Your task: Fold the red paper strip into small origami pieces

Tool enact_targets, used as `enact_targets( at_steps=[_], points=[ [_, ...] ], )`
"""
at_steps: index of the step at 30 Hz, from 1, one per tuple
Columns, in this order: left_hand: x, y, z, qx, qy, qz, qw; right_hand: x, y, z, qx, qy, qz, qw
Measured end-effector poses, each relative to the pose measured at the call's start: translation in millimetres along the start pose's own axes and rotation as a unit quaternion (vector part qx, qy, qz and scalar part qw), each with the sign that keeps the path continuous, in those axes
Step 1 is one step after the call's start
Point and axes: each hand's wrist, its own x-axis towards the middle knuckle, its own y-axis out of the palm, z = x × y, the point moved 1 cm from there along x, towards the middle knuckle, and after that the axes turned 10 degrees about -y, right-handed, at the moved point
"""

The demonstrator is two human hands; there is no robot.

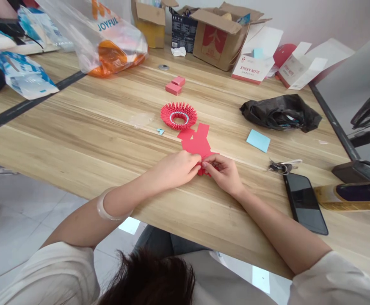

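Loose red paper slips (198, 144) lie in an overlapping pile on the wooden table. At the pile's near edge, my left hand (185, 166) and my right hand (222, 170) meet with their fingertips pinched on a small red piece of paper (200, 170). Most of that piece is hidden by the fingers, so its folds cannot be made out. Just beyond the pile sits a round ring of folded red paper (178, 116) with spiky points and a pale blue inner band. A small folded light blue piece (160, 131) rests left of the pile.
Two red paper blocks (175, 86) lie farther back. To the right are a blue note pad (258, 140), a black plastic bag (280, 112), keys (282, 166), a phone (305, 203) and a bottle (350, 196). Cardboard boxes (219, 38) and an orange-printed bag (109, 42) stand behind.
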Motion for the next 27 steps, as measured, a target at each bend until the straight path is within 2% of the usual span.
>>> enact_targets(
  at_steps=[7,12,17,22,27],
  points=[
    [5.3,5.4,6.0,-0.100,-0.017,-0.028,0.994,1.5,1.2,0.9,0.010,-0.004,-0.011,1.000],
    [8.6,5.4,7.4,-0.209,-0.058,-0.043,0.975,1.2,1.4,-0.6,0.043,-0.015,-0.068,0.997],
    [17.0,8.1,14.6,-0.326,-0.109,-0.072,0.936,-2.8,2.3,0.6,-0.007,-0.068,-0.087,0.994],
    [24.1,16.9,18.1,-0.478,-0.141,-0.036,0.867,-6.2,3.2,6.6,-0.112,-0.140,-0.031,0.983],
    [25.0,20.0,16.2,-0.513,-0.162,0.005,0.843,-4.8,3.7,10.0,-0.103,-0.185,0.004,0.977]
  ],
)
